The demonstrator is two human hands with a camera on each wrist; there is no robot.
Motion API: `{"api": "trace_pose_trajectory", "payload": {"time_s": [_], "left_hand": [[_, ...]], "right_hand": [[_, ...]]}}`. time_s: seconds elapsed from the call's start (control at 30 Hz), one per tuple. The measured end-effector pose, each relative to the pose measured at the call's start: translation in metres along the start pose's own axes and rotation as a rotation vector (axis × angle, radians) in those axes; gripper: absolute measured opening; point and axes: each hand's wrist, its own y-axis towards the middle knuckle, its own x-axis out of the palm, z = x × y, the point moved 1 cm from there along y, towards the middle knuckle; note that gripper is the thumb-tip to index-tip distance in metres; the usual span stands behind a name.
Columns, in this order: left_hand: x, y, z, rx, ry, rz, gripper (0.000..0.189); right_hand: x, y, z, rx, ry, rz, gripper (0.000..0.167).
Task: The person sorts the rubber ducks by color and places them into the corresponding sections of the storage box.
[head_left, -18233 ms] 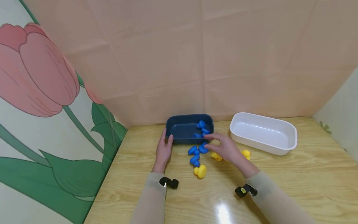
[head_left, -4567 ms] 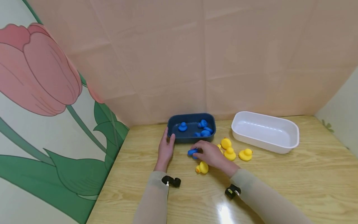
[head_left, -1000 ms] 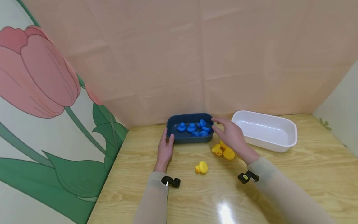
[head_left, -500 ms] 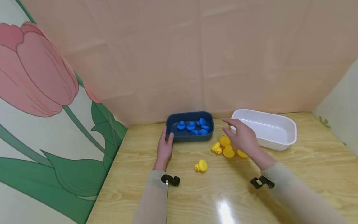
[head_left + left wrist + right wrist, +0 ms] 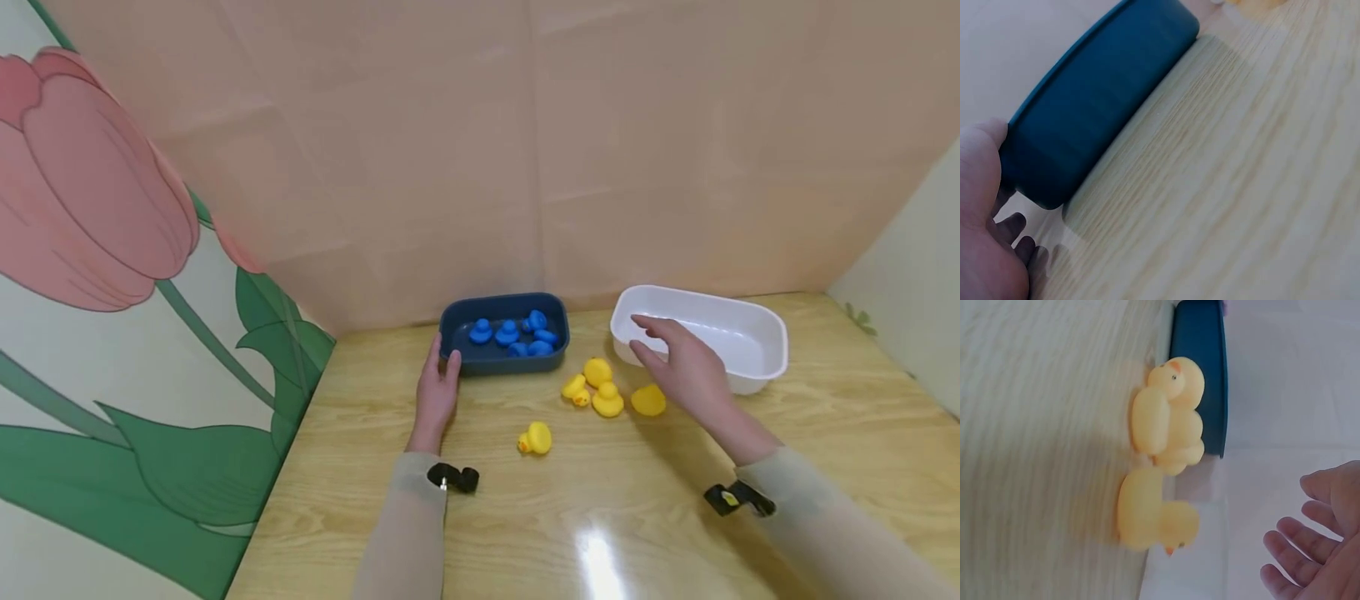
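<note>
"What are the two hands doing?"

"The left hand (image 5: 437, 390) is at the near left corner of the dark blue tray (image 5: 498, 364), thumb spread from the fingers, touching it. The right hand (image 5: 692, 367) has thumb and fingers well apart, holds nothing, and hovers in front of the left part of the white tray (image 5: 750, 333)."

"And the ducks?"

"Six blue ducks (image 5: 507, 335) sit inside the dark blue tray, four crowded in its right half, two left of those. Five yellow ducks (image 5: 608, 404) are on the wooden surface (image 5: 517, 525): three bunched together between the trays, on the near side, one just right of them, close to the right hand, and one alone, nearer and to the left."

"How does that lone one lie?"

"Tipped over, head to the left."

"What's around it all?"

"A pinkish cloth (image 5: 397, 150) along the far side, and a big painted tulip (image 5: 105, 175) on the left wall."
</note>
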Motion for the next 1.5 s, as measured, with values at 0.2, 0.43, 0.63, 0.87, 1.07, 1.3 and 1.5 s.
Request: {"api": "trace_pose_trajectory", "payload": {"time_s": [0.2,0.43,0.63,0.87,1.07,1.3,1.5], "left_hand": [[0.0,0.001,0.002,-0.001,-0.01,-0.002,0.07],[0.0,0.002,0.0,-0.009,0.007,-0.003,0.076],[-0.001,0.003,-0.001,-0.01,0.005,-0.007,0.074],[-0.002,0.002,0.0,-0.01,-0.007,-0.01,0.078],[0.0,0.002,0.001,-0.003,-0.011,-0.008,0.07],[-0.001,0.001,0.002,-0.008,-0.011,-0.011,0.069],[-0.002,0.001,0.001,-0.011,-0.006,-0.023,0.077]], "right_hand": [[-0.009,-0.009,0.017,0.019,-0.009,0.037,0.05],[-0.018,-0.023,0.038,0.03,-0.014,0.101,0.049],[-0.029,-0.032,0.055,0.061,-0.014,0.121,0.051],[-0.037,-0.043,0.073,0.092,-0.025,0.121,0.053],[-0.044,-0.051,0.091,0.146,-0.042,0.111,0.057],[-0.053,-0.06,0.109,0.195,-0.036,0.088,0.063],[-0.059,-0.065,0.119,0.255,-0.014,0.062,0.07]]}}
